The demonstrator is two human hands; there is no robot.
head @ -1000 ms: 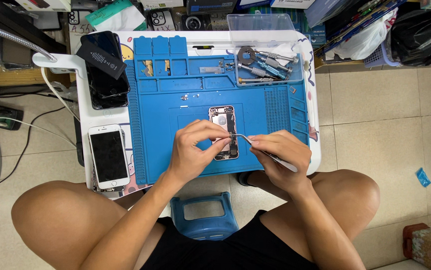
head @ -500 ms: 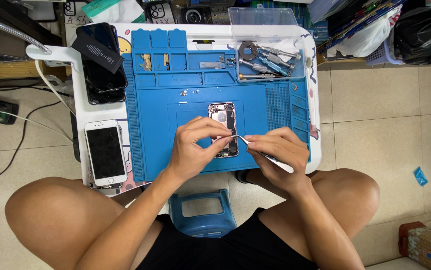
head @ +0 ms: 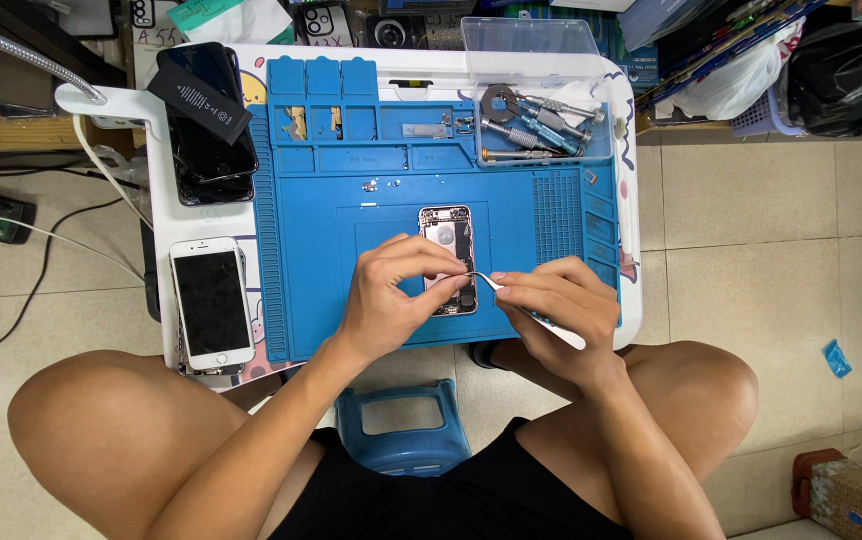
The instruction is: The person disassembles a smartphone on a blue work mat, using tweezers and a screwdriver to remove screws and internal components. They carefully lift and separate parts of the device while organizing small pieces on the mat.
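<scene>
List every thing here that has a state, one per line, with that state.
Opened phone: back off, insides exposed, flat on the blue mat.
Tweezers: pinched in the right hand, tips at the opened phone.
Left hand: resting on the opened phone.
White phone: intact, screen dark.
Clear box: lid open, screwdrivers inside.
</scene>
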